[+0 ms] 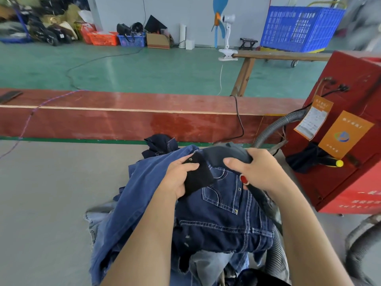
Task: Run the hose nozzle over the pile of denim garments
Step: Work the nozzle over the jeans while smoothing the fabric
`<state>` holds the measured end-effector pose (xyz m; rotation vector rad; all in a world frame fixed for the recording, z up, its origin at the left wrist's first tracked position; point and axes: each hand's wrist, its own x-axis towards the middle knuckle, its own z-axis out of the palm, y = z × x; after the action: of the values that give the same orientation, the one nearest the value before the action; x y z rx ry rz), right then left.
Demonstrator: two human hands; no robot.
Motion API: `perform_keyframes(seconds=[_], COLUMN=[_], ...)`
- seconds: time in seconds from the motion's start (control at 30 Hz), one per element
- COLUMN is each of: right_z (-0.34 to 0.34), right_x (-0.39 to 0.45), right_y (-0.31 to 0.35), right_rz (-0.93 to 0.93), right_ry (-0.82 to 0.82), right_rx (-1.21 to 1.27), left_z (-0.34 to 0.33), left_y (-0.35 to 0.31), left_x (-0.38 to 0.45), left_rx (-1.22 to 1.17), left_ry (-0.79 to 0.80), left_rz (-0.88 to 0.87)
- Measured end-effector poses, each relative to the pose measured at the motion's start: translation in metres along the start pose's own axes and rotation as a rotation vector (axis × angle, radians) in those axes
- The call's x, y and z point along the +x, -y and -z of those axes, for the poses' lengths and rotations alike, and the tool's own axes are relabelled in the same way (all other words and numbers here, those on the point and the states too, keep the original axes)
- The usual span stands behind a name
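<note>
A pile of denim garments (218, 215) lies on the grey table in front of me, dark blue jeans on top, lighter blue pieces to the left. My left hand (179, 178) pinches a black flap of the top garment (198, 174) and holds it up. My right hand (255, 170) grips the dark curved hose nozzle (224, 154), which lies across the far end of the jeans. A red button (244, 179) shows on the handle below my fingers. The grey ribbed hose (276, 129) runs from the nozzle back to the red machine.
A red machine box (350, 145) with orange labels stands at the right, a yellow-tipped tool (332, 163) on its ledge. A red wooden board (123, 118) with a black cable (240, 124) edges the grey table (51, 203). Beyond: green floor, blue crate (296, 27), fan (226, 23), baskets.
</note>
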<state>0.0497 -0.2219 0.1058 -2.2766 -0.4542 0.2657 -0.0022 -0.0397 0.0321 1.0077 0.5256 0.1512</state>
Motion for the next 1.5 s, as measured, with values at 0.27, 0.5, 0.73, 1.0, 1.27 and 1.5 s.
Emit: perform_keyframes(seconds=[0.27,0.5,0.73,1.0,1.27,1.5], right_z=[-0.021,0.000,-0.012,-0.016,-0.012,-0.023], right_x=[0.002,0.001,0.000,0.006,-0.004,0.002], right_y=[0.015,0.013,0.010,0.024,0.017,0.028], right_rz=[0.063,0.027,0.040,0.094,0.072,0.080], right_ry=[-0.021,-0.067,0.054,-0.196,-0.034,-0.160], right_rx=[-0.187,0.068,-0.226,-0.094,-0.202,-0.229], left_z=[0.002,0.008,0.005,0.004,0.004,0.002], left_y=[-0.001,-0.006,-0.005,-0.006,-0.003,-0.004], left_x=[-0.006,-0.004,-0.005,-0.004,0.001,-0.002], left_rx=[0.031,-0.033,-0.004,0.023,0.080,0.145], left_ry=[0.101,0.051,0.110,0.095,0.071,0.118], left_rz=[0.002,-0.002,0.019,-0.012,-0.036,-0.038])
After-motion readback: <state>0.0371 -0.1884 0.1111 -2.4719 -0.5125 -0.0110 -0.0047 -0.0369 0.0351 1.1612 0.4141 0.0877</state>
